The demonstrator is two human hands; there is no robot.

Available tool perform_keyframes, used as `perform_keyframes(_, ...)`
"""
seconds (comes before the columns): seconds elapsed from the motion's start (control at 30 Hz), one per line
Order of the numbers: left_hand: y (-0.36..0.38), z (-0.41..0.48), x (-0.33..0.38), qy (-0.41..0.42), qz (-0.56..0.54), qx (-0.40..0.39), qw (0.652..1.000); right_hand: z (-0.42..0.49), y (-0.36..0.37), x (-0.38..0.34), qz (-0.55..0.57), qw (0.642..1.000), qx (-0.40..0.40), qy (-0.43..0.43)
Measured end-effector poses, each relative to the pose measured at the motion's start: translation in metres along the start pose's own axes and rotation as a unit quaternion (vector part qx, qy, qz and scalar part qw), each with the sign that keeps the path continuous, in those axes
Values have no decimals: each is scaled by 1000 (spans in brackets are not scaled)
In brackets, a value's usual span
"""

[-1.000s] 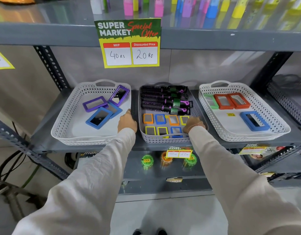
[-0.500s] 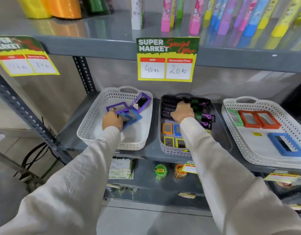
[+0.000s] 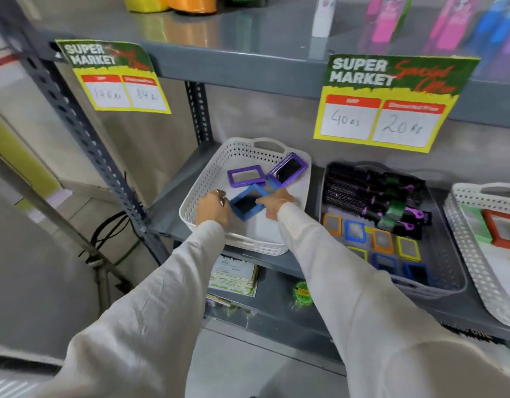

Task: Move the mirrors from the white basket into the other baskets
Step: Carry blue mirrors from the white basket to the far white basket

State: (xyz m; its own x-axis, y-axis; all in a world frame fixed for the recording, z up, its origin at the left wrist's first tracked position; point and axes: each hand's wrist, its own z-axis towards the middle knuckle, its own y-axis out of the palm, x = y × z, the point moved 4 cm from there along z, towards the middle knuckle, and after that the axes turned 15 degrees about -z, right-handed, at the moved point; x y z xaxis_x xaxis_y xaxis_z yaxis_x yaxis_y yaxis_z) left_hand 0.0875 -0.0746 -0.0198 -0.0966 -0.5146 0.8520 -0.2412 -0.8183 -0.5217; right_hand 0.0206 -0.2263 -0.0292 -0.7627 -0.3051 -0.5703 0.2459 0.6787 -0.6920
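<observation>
Both hands reach into the white basket (image 3: 207, 179) at the left of the shelf (image 3: 276, 265). The left hand (image 3: 212, 206) sits at the 9 o'clock edge of a blue mirror (image 3: 248, 203); the right hand (image 3: 276, 203) touches its 3 o'clock edge. Whether either grip is clamped on the frame I cannot tell. Two purple mirrors (image 3: 246, 176) lie at 12 o'clock from the blue one. A grey basket (image 3: 446, 280) of brushes and small mirrors stands at 3 o'clock.
</observation>
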Motion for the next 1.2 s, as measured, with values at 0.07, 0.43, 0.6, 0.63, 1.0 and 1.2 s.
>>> perform_keyframes(0.07, 0, 1, 0, -2, 3, -1, 1000, 5, 11, -1, 70, 997, -10, 26)
perform_keyframes(0.43, -2, -1, -2, 3, -8, 16, 1000, 25, 40, 3, 180, 979, -4, 100)
perform_keyframes(0.6, -3, -1, -1, -12, -6, 11, 1000, 30, 42, 5, 194, 977, -35, 79)
perform_keyframes(0.63, -3, -2, -1, -13, -6, 10, 1000, 27, 41, 4, 199, 977, -44, 66)
perform_keyframes(1.0, -3, -5, 3, -1, -9, 4, 1000, 1, -5, 3, 229, 974, 1, 5)
perform_keyframes(1.2, 7, -13, 22, 28, -10, -11, 999, -5, -40, 9, 181, 981, 69, -29)
